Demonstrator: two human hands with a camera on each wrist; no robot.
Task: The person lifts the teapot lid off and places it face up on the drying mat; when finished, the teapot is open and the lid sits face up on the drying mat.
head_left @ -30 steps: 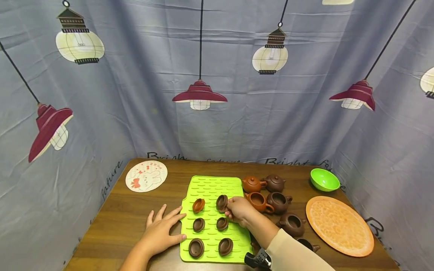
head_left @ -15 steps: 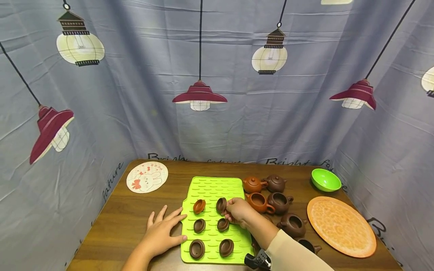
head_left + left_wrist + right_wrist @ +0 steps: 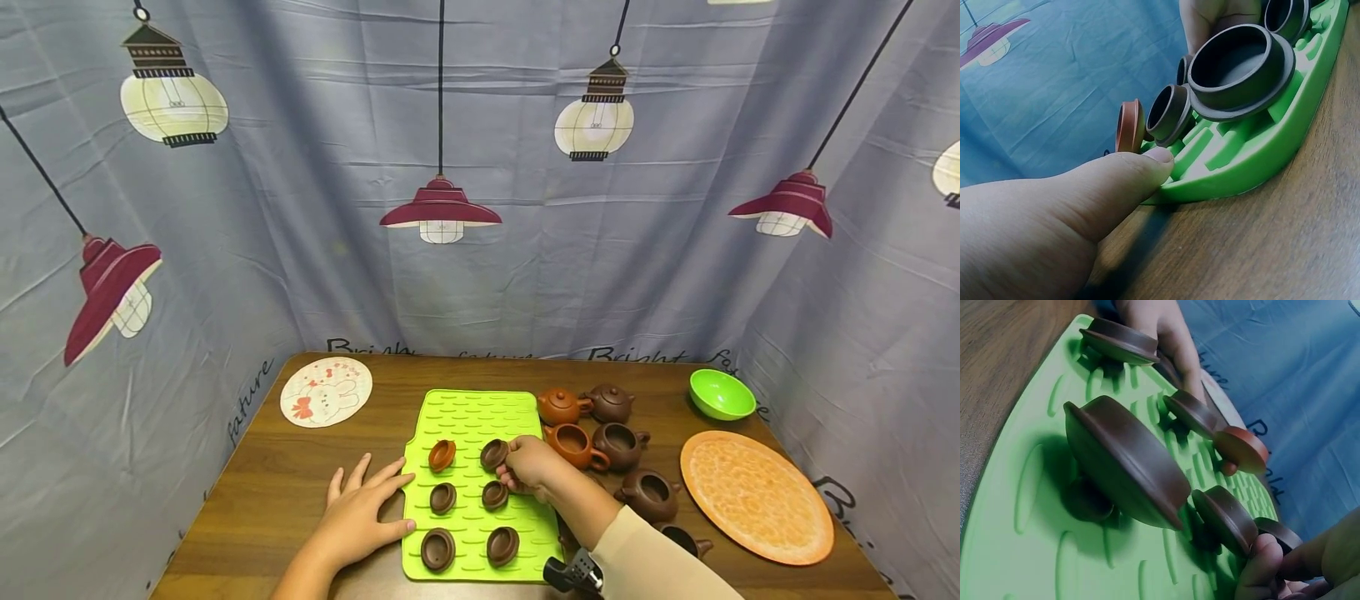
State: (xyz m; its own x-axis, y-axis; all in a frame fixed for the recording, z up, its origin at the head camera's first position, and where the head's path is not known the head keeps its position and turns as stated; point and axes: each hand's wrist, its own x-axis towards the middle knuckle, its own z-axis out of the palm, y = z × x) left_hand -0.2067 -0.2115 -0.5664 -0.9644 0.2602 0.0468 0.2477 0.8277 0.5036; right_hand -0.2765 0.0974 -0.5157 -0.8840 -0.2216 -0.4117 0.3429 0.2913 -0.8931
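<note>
Several small teapot lids lie upside down on the lime-green ribbed mat [image 3: 465,417], knobs underneath. They stand in two columns, most dark brown, with one orange lid [image 3: 442,456] at the far left. At the far right of the group, my right hand [image 3: 531,465] pinches the rim of a dark brown teapot lid [image 3: 492,454]; its fingers partly cover that lid in the right wrist view. Just nearer is a smaller brown lid [image 3: 495,495]. My left hand [image 3: 360,518] is spread, fingertips and thumb at the mat's left edge, close to a large brown lid [image 3: 1241,69].
Right of the mat stand lidded and lidless teapots, including an orange lidded teapot [image 3: 558,406] and a brown open teapot [image 3: 648,496]. Farther right are an orange round placemat [image 3: 756,498] and a green bowl [image 3: 720,395]. A rabbit-print mat [image 3: 326,392] lies back left.
The pinched lid has tipped flatter, its hollow turned more upward, with a slight shift to the right. My left hand stays at the mat's edge.
</note>
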